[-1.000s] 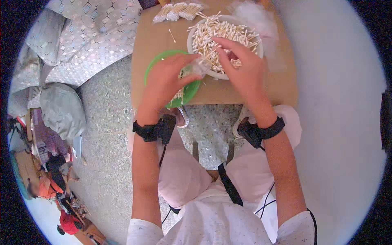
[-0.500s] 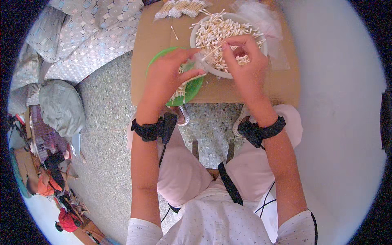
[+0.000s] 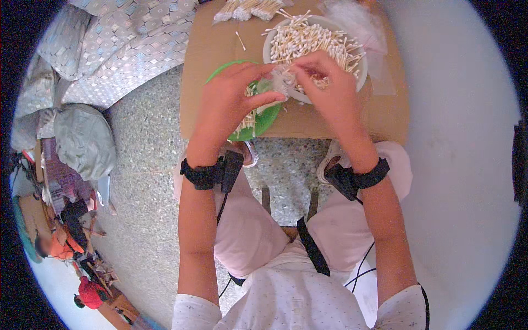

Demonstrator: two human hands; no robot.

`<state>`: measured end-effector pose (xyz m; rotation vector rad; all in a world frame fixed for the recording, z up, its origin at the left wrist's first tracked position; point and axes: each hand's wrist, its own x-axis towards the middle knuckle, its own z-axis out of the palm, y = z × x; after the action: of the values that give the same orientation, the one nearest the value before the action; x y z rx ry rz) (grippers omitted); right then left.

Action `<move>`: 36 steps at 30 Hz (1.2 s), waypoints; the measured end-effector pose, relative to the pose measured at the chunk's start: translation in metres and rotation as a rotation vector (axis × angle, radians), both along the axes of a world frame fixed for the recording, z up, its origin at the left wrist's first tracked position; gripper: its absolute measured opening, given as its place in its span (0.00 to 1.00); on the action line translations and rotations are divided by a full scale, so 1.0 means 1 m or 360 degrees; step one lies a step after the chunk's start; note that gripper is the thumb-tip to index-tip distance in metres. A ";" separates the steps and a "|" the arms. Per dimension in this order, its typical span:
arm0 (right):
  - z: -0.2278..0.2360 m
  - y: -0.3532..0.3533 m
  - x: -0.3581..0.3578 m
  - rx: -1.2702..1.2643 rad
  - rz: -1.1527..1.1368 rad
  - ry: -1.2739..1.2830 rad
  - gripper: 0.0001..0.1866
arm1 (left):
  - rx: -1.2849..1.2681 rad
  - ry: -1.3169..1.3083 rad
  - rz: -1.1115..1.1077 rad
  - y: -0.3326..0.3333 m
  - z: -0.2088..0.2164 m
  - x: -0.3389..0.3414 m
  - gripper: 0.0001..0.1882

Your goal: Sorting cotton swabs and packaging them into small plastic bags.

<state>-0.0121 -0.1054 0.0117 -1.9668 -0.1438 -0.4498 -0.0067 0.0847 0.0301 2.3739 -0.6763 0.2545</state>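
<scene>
My left hand (image 3: 228, 99) is closed on a small clear plastic bag (image 3: 282, 81), thumb below and fingers above. My right hand (image 3: 333, 91) has its fingertips pinched against the bag's right side; what they grip is too small to make out. Beneath the right hand stands a white bowl (image 3: 363, 74) heaped with loose cotton swabs (image 3: 308, 39). Under the left hand lies a green plate (image 3: 268, 122), partly covered by it, with more cotton swabs (image 3: 247, 125) on it.
A cardboard sheet (image 3: 220, 47) lies under everything. Packed swab bundles (image 3: 247, 10) and one loose swab (image 3: 240, 41) are at the far left. Empty clear bags (image 3: 357, 25) lie beyond the bowl at right. Patterned cloth (image 3: 137, 49) hangs at left; people (image 3: 91, 293) sit far off.
My right hand has brought a cotton swab leftward to the bag, and its fingertips now meet the plastic. The left hand keeps hold of the bag. The whole view has shifted slightly.
</scene>
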 end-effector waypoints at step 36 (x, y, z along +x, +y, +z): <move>-0.002 0.017 0.002 0.0050 0.0312 0.0282 0.17 | -0.1066 0.0481 0.0199 -0.012 0.000 0.009 0.17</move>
<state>-0.0104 -0.0889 0.0099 -1.9287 -0.2131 -0.1486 0.0025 0.0725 0.0305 1.7561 -0.2411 0.1394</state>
